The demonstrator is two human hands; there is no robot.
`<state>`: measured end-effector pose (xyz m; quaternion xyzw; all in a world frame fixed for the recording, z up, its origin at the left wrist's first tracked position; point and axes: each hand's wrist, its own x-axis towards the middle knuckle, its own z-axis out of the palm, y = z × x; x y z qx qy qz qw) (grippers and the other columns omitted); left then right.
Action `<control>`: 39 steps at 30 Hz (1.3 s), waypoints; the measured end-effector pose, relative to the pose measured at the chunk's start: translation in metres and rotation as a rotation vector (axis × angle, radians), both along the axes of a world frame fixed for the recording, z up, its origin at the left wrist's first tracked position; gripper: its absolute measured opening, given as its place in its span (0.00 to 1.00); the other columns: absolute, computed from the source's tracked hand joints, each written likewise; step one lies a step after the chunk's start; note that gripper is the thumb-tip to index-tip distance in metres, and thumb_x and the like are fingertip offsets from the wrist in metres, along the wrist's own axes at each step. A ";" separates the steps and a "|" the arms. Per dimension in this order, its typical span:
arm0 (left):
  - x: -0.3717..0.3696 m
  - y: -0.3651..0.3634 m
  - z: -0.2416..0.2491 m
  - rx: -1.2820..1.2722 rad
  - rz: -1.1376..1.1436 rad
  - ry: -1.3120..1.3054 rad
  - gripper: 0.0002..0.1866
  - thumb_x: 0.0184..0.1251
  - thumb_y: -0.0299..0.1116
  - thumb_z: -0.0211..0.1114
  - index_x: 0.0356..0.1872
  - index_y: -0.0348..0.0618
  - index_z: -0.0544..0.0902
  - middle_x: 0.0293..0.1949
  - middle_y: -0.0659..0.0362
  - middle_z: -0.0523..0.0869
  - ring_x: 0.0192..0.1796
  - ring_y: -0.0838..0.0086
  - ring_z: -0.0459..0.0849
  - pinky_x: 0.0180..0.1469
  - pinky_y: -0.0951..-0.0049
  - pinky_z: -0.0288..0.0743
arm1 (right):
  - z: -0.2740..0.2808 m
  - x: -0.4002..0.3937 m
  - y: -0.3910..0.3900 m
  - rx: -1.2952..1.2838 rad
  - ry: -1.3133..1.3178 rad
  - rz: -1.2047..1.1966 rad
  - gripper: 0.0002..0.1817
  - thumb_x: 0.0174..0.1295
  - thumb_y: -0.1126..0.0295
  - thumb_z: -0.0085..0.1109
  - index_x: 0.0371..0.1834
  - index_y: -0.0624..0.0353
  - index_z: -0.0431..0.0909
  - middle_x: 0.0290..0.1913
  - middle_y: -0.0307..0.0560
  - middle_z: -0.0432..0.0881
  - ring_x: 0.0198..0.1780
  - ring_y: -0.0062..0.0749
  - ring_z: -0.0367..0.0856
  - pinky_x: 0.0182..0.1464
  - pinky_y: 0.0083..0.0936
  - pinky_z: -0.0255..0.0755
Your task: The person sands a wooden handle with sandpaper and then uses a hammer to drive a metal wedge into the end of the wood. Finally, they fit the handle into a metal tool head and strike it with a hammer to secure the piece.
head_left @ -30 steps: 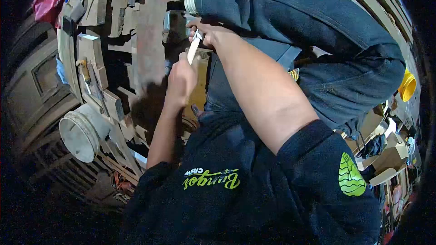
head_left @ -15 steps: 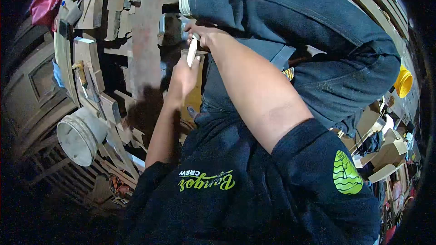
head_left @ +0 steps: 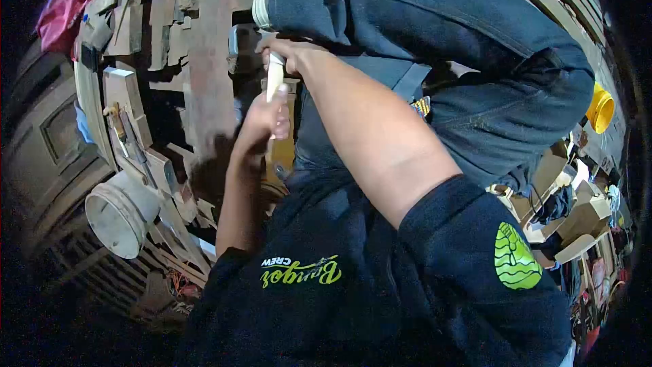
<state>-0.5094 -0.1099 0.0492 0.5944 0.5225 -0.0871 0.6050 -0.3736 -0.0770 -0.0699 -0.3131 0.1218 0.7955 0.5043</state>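
A pale, narrow wooden stick (head_left: 274,80) stands nearly upright between my hands. My left hand (head_left: 263,117) is closed around its lower part, thumb up along it and fingertips showing on the right side. Over the upper end, my right hand (head_left: 288,54) is closed, with its fingers curled about the stick. A blurred greyish shape sits just beyond the right fingers; I cannot make out what it is. My right forearm crosses in front of the dark trousers (head_left: 407,20). Below the hands lies a yellowish-brown wooden surface (head_left: 280,156).
Wooden boards and offcuts (head_left: 166,30) lie to the left, beside a long plank (head_left: 210,61). A tool with a wooden handle (head_left: 117,122) rests by a whitish bucket (head_left: 119,214). A red cloth (head_left: 68,7) is at upper left, a yellow container (head_left: 600,109) and cardboard boxes (head_left: 577,221) at right.
The view has shifted slightly. Both hands appear a little further left, the stick is more upright, and my left fingers now show around its right side.
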 end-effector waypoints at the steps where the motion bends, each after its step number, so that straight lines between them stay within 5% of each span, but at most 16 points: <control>1: -0.003 0.008 0.012 -0.777 0.369 -0.229 0.14 0.76 0.44 0.49 0.39 0.43 0.72 0.17 0.64 0.69 0.15 0.78 0.67 0.17 0.76 0.61 | 0.004 0.001 0.000 0.042 0.022 0.035 0.10 0.57 0.70 0.61 0.22 0.54 0.71 0.16 0.37 0.73 0.18 0.28 0.73 0.28 0.29 0.76; 2: -0.011 0.011 0.012 -1.062 0.488 -0.379 0.13 0.77 0.44 0.47 0.39 0.47 0.71 0.17 0.70 0.62 0.14 0.86 0.59 0.16 0.84 0.53 | 0.008 0.004 0.002 0.117 0.180 0.073 0.09 0.57 0.70 0.62 0.22 0.55 0.73 0.17 0.37 0.75 0.20 0.28 0.75 0.31 0.29 0.78; 5: -0.007 0.000 0.020 -0.788 0.491 -0.189 0.13 0.76 0.45 0.49 0.40 0.47 0.71 0.16 0.70 0.62 0.14 0.83 0.61 0.16 0.81 0.56 | 0.010 0.000 0.002 0.077 0.191 0.071 0.12 0.56 0.72 0.63 0.18 0.53 0.71 0.15 0.37 0.73 0.18 0.27 0.74 0.34 0.30 0.79; 9: 0.005 -0.019 -0.007 0.715 -0.338 0.439 0.16 0.71 0.44 0.57 0.31 0.41 0.73 0.18 0.62 0.72 0.17 0.75 0.72 0.23 0.70 0.68 | 0.012 0.002 -0.010 -0.078 -0.108 0.026 0.11 0.58 0.70 0.59 0.19 0.52 0.69 0.14 0.38 0.72 0.16 0.29 0.73 0.26 0.31 0.77; 11: -0.002 -0.014 -0.031 0.625 -0.278 0.211 0.17 0.70 0.46 0.58 0.32 0.42 0.72 0.16 0.64 0.71 0.16 0.76 0.72 0.22 0.71 0.67 | 0.001 0.000 -0.004 -0.048 -0.091 0.047 0.10 0.58 0.70 0.58 0.20 0.53 0.69 0.14 0.37 0.71 0.16 0.29 0.72 0.25 0.30 0.76; 13: 0.013 0.000 0.010 -0.625 0.379 -0.072 0.18 0.74 0.50 0.52 0.32 0.46 0.69 0.15 0.69 0.64 0.10 0.82 0.63 0.13 0.76 0.60 | 0.000 0.002 -0.001 0.048 0.110 -0.030 0.10 0.59 0.72 0.57 0.21 0.53 0.69 0.14 0.36 0.70 0.15 0.26 0.69 0.24 0.29 0.74; 20: 0.005 -0.012 0.002 0.572 -0.235 0.214 0.18 0.71 0.43 0.56 0.34 0.34 0.75 0.21 0.49 0.78 0.22 0.61 0.77 0.29 0.62 0.72 | -0.004 -0.008 -0.002 0.054 0.305 -0.035 0.12 0.56 0.76 0.59 0.19 0.53 0.68 0.14 0.33 0.70 0.14 0.23 0.67 0.27 0.27 0.74; 23: 0.013 -0.019 -0.014 0.653 -0.293 0.398 0.18 0.71 0.41 0.56 0.38 0.31 0.74 0.22 0.45 0.76 0.26 0.56 0.78 0.34 0.58 0.72 | -0.016 -0.011 -0.001 -0.089 -0.073 -0.071 0.08 0.58 0.74 0.54 0.23 0.53 0.69 0.18 0.38 0.72 0.15 0.23 0.68 0.22 0.29 0.73; 24: 0.001 -0.013 -0.033 0.484 -0.219 0.271 0.18 0.71 0.44 0.56 0.38 0.35 0.74 0.20 0.50 0.76 0.20 0.61 0.77 0.26 0.59 0.71 | -0.018 -0.009 0.005 -0.139 -0.337 0.214 0.06 0.61 0.73 0.51 0.26 0.52 0.70 0.18 0.39 0.71 0.15 0.23 0.68 0.20 0.29 0.71; 25: 0.003 0.003 -0.023 -0.228 0.130 0.208 0.18 0.72 0.47 0.55 0.38 0.40 0.73 0.18 0.59 0.73 0.13 0.71 0.71 0.15 0.66 0.64 | -0.020 -0.009 0.003 -0.032 -0.360 0.221 0.08 0.61 0.71 0.53 0.23 0.52 0.71 0.17 0.36 0.70 0.17 0.24 0.69 0.23 0.28 0.73; 27: -0.003 0.015 0.001 -1.058 0.579 -0.312 0.17 0.72 0.49 0.54 0.35 0.46 0.71 0.16 0.68 0.67 0.10 0.81 0.62 0.10 0.76 0.55 | -0.004 -0.004 0.005 0.101 0.176 -0.016 0.11 0.60 0.71 0.56 0.19 0.51 0.70 0.16 0.34 0.71 0.19 0.24 0.71 0.27 0.26 0.75; 32: 0.006 -0.009 0.010 -0.279 0.174 0.032 0.17 0.73 0.50 0.53 0.34 0.46 0.70 0.17 0.68 0.68 0.14 0.80 0.67 0.15 0.75 0.61 | 0.001 -0.007 0.004 0.000 0.207 -0.027 0.11 0.59 0.69 0.57 0.21 0.57 0.71 0.15 0.41 0.71 0.17 0.32 0.72 0.26 0.31 0.76; 35: 0.019 -0.017 0.009 0.644 -0.390 0.502 0.18 0.71 0.43 0.54 0.40 0.35 0.72 0.28 0.46 0.83 0.31 0.49 0.81 0.34 0.55 0.72 | -0.006 -0.012 -0.001 -0.113 0.026 -0.108 0.08 0.55 0.74 0.59 0.22 0.54 0.69 0.15 0.38 0.71 0.16 0.29 0.71 0.23 0.28 0.73; 36: 0.024 -0.017 0.002 0.552 -0.310 0.505 0.18 0.71 0.42 0.54 0.41 0.32 0.72 0.33 0.38 0.82 0.37 0.39 0.80 0.39 0.50 0.71 | -0.014 -0.009 -0.001 -0.101 -0.066 -0.017 0.05 0.56 0.71 0.58 0.28 0.55 0.71 0.16 0.40 0.70 0.16 0.31 0.71 0.22 0.28 0.71; 37: 0.020 -0.014 -0.012 0.605 -0.329 0.255 0.19 0.71 0.46 0.55 0.39 0.36 0.72 0.25 0.48 0.81 0.24 0.52 0.79 0.29 0.55 0.71 | -0.013 -0.008 0.004 -0.181 -0.234 0.109 0.06 0.55 0.68 0.58 0.29 0.55 0.72 0.15 0.40 0.69 0.16 0.33 0.70 0.21 0.28 0.70; 39: 0.008 0.008 -0.008 -0.561 0.328 0.106 0.19 0.72 0.51 0.54 0.37 0.42 0.71 0.18 0.59 0.72 0.13 0.69 0.69 0.17 0.67 0.65 | -0.055 -0.022 0.003 0.173 -0.086 -0.030 0.07 0.56 0.70 0.59 0.26 0.55 0.71 0.15 0.37 0.68 0.16 0.28 0.69 0.22 0.28 0.71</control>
